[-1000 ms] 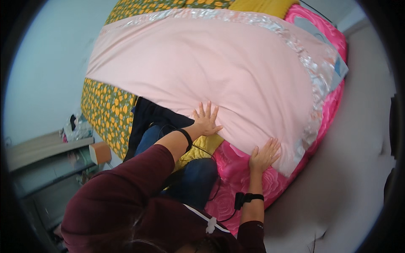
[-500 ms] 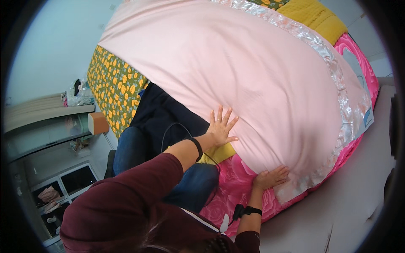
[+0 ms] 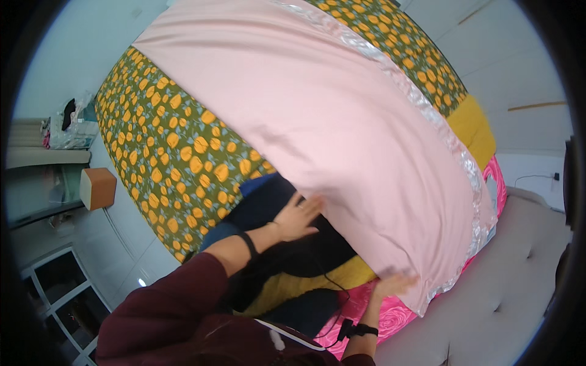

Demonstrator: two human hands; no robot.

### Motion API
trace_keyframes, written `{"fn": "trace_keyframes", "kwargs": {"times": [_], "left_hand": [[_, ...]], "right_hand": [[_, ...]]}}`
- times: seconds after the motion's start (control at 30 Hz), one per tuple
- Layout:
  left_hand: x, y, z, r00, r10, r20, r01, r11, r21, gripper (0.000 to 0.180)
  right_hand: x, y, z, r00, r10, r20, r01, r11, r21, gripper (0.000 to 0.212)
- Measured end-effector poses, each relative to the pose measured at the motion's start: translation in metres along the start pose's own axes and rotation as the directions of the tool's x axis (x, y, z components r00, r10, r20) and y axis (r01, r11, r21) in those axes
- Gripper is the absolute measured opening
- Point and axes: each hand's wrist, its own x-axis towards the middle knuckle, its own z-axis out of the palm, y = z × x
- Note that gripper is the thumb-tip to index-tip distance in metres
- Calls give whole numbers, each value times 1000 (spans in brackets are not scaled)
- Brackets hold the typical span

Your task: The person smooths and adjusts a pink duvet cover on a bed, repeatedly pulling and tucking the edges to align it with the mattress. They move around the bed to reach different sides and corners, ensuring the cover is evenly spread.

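A light pink cover with a shiny patterned border lies spread across the bed, some creases running over it. My left hand, fingers apart, hovers at the near edge of this cover, over dark cloth. Closer to the cover's right-hand corner is my right hand, blurred by motion, its fingers stretched out and holding nothing I can see. Whether either palm touches the cover is hard to make out.
Green bedding with yellow flowers lies under the cover. Yellow quilted cloth and bright pink rose-patterned bedding show around it. A grey padded headboard borders the right. A thin black cable runs near my legs. A box-shaped stool stands left.
My view has shifted, showing more green bedding. My left hand has come off the pink cover's surface to its edge. My right hand has stayed near the corner and is now blurred.
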Motion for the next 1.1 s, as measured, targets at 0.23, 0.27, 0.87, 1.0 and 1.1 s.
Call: {"fn": "trace_keyframes", "kwargs": {"times": [0.23, 0.27, 0.87, 1.0, 1.1], "left_hand": [[-78, -261, -82, 680, -636, -365, 677, 736, -21, 72], [-82, -298, -90, 633, -660, -404, 720, 694, -5, 70], [-112, -450, -73, 558, -664, -497, 766, 643, 2, 58], [-112, -451, -66, 561, -653, -509, 766, 643, 19, 58], [-112, -450, -62, 554, -675, -487, 796, 600, 73, 59]], "right_hand": [[-51, -402, -51, 618, -776, 127, 603, 572, 556, 67], [-62, -433, -54, 564, -812, 147, 637, 542, 547, 68], [-82, -476, -13, 407, -820, 403, 752, 551, 361, 91], [-78, -479, -20, 379, -785, 489, 748, 571, 337, 86], [-74, -479, -33, 376, -800, 467, 736, 564, 374, 84]]}}
